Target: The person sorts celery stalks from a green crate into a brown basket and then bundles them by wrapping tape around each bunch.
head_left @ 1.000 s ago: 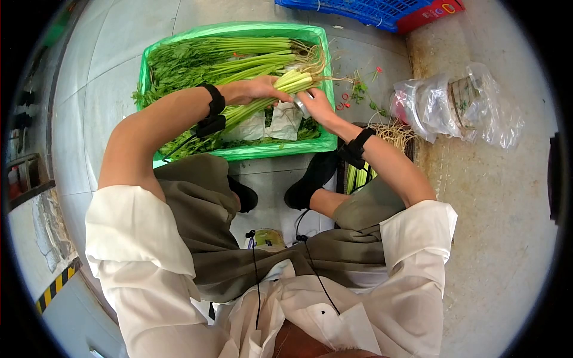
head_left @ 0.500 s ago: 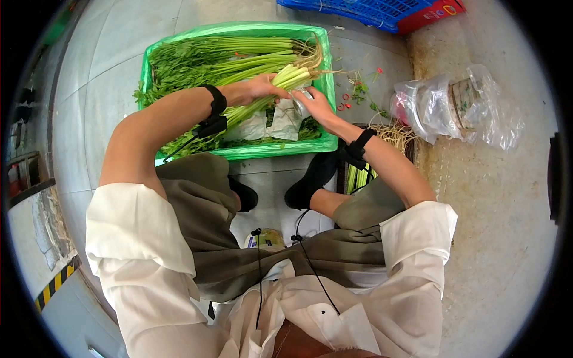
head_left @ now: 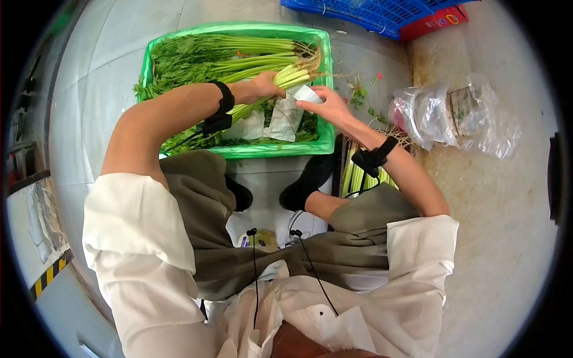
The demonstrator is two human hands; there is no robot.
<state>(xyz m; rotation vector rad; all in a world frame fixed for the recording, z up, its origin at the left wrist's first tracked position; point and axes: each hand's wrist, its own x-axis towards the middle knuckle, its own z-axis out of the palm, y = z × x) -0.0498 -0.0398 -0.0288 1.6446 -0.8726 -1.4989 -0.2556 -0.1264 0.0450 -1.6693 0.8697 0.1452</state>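
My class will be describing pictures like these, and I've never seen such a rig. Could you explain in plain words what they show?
There is no robot: these are a person's bare hands, with black straps near the wrists. Every picture comes from one camera worn on the head, looking forward and down.

On the floor sits a green-lined container of leafy stalks, with white packets in it. More stalks lie by the right leg; clear plastic lies further right, and a blue crate stands beyond.

The left hand grips a bunch of stalks. The right hand holds something whitish beside it; what it is, I can't tell.
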